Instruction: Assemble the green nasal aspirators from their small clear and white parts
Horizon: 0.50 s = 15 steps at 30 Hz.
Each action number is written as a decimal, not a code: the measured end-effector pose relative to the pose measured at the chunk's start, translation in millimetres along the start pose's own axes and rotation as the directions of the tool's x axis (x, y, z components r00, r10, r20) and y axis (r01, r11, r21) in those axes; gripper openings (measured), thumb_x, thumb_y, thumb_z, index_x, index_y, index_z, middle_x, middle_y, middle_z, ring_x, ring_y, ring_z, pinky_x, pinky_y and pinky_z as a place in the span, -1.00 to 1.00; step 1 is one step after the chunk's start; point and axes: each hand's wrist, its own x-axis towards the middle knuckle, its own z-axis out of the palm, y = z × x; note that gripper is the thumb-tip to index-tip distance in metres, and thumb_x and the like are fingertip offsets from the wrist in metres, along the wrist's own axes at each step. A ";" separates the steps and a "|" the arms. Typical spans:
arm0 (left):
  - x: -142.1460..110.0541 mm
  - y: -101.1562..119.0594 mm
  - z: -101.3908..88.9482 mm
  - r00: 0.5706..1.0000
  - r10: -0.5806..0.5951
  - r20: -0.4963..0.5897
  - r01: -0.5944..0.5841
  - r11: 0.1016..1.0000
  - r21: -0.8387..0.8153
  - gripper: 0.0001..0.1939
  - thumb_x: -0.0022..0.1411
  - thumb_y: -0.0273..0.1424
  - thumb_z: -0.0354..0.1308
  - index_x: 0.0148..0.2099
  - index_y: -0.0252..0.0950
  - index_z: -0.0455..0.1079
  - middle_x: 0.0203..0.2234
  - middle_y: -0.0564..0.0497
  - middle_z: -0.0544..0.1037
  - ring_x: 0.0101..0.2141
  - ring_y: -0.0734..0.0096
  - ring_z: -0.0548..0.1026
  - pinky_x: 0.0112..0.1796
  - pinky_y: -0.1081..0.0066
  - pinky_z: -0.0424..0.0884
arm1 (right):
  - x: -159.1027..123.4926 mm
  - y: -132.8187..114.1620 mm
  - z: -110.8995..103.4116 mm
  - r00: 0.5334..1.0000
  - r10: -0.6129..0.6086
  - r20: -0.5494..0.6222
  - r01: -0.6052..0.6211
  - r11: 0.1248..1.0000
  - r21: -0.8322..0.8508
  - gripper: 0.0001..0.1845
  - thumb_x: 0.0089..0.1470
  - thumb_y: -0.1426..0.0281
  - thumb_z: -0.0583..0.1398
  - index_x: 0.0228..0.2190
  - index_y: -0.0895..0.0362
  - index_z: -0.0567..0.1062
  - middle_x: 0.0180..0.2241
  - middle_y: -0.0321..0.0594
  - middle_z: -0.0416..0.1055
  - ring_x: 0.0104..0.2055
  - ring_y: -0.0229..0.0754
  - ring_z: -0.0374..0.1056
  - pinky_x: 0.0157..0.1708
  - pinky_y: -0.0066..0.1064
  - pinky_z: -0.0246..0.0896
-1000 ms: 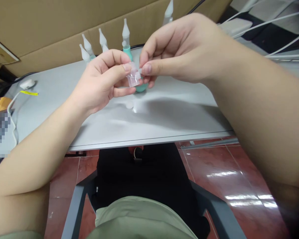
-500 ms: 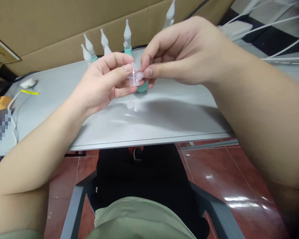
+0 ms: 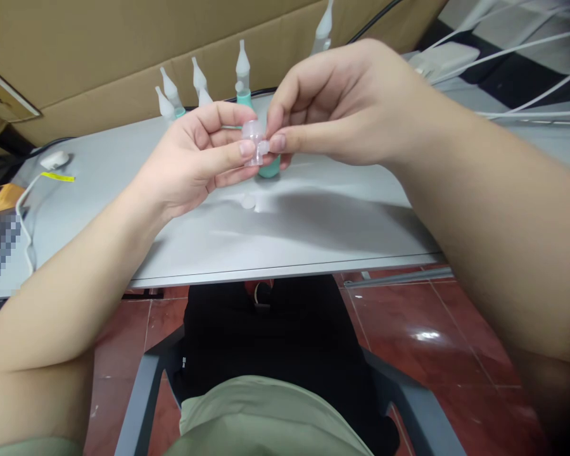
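Observation:
A short clear plastic tube (image 3: 253, 131) is pinched between the thumb and fingers of my left hand (image 3: 204, 149). My right hand (image 3: 327, 111) grips a small whitish plug (image 3: 264, 147) with thumb and forefinger, right against the tube's side. Whether the plug sits in the tube or only touches it, I cannot tell. Behind my fingers stands a mint-green bulb (image 3: 269, 170), partly hidden. On the table just below lies a small translucent disc-like piece (image 3: 248, 201).
Several nasal aspirators with white pointed tips, one (image 3: 242, 69) in the middle, stand along the table's back. A cardboard sheet (image 3: 99, 44) rises behind the grey table (image 3: 209, 247). A white cable (image 3: 19, 209) lies left; a white power strip (image 3: 446, 60) is at right.
The clear tube has been turned in my left fingers and now stands more upright, with the left thumb lower on it. My right fingers keep the plug at its side.

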 end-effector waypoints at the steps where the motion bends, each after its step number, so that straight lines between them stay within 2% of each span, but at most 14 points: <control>1: -0.9 1.8 0.6 1.000 -0.002 -0.007 0.002 1.000 -0.007 -0.30 0.37 0.06 0.75 0.37 -0.06 0.63 0.24 -0.07 0.93 0.34 -0.18 0.87 0.44 -0.32 0.86 | 0.0 -1.0 0.0 1.000 0.010 0.002 -0.010 1.000 -0.002 -0.64 0.18 0.17 0.69 -0.20 -0.08 0.68 -0.06 -0.29 0.84 0.00 0.01 0.76 0.19 -0.15 0.75; 4: -3.3 6.7 2.5 1.000 0.002 -0.009 -0.002 1.000 0.015 -0.24 0.48 0.05 0.69 0.52 -0.11 0.58 0.27 -0.12 0.92 0.37 -0.19 0.86 0.48 -0.32 0.83 | -0.3 -2.5 0.8 1.000 0.011 -0.006 -0.011 1.000 0.022 -0.48 0.07 0.10 0.76 -0.15 -0.08 0.65 -0.07 -0.30 0.81 -0.01 0.02 0.75 0.17 -0.14 0.75; 7: -3.1 7.9 3.2 1.000 0.007 0.006 -0.007 0.999 0.047 -0.26 0.60 0.02 0.60 0.60 -0.12 0.54 0.33 -0.15 0.90 0.42 -0.18 0.84 0.53 -0.34 0.80 | -0.5 -2.1 2.0 1.000 0.025 -0.016 -0.024 0.998 0.051 -0.39 0.03 0.08 0.80 -0.12 -0.07 0.63 -0.07 -0.28 0.81 -0.02 0.04 0.75 0.18 -0.12 0.74; 12: 0.0 5.5 0.7 0.999 -0.008 0.033 0.008 1.000 0.002 -0.36 0.54 -0.01 0.65 0.49 -0.12 0.69 0.37 -0.13 0.89 0.42 -0.22 0.84 0.59 -0.33 0.75 | -0.6 -0.7 3.0 0.999 0.026 -0.021 -0.025 0.998 0.051 -0.39 0.04 0.09 0.81 -0.16 -0.05 0.61 0.03 -0.21 0.87 0.05 0.12 0.78 0.19 -0.07 0.74; 15: -0.1 6.5 -0.7 0.996 -0.027 0.085 0.027 1.000 -0.003 -0.40 0.54 0.02 0.66 0.42 -0.12 0.73 0.35 -0.11 0.90 0.42 -0.21 0.84 0.55 -0.27 0.79 | -0.7 -1.0 3.8 1.000 0.021 -0.022 -0.020 0.999 0.036 -0.38 -0.01 0.01 0.81 -0.22 -0.06 0.62 -0.01 -0.23 0.88 0.07 0.16 0.78 0.22 -0.04 0.76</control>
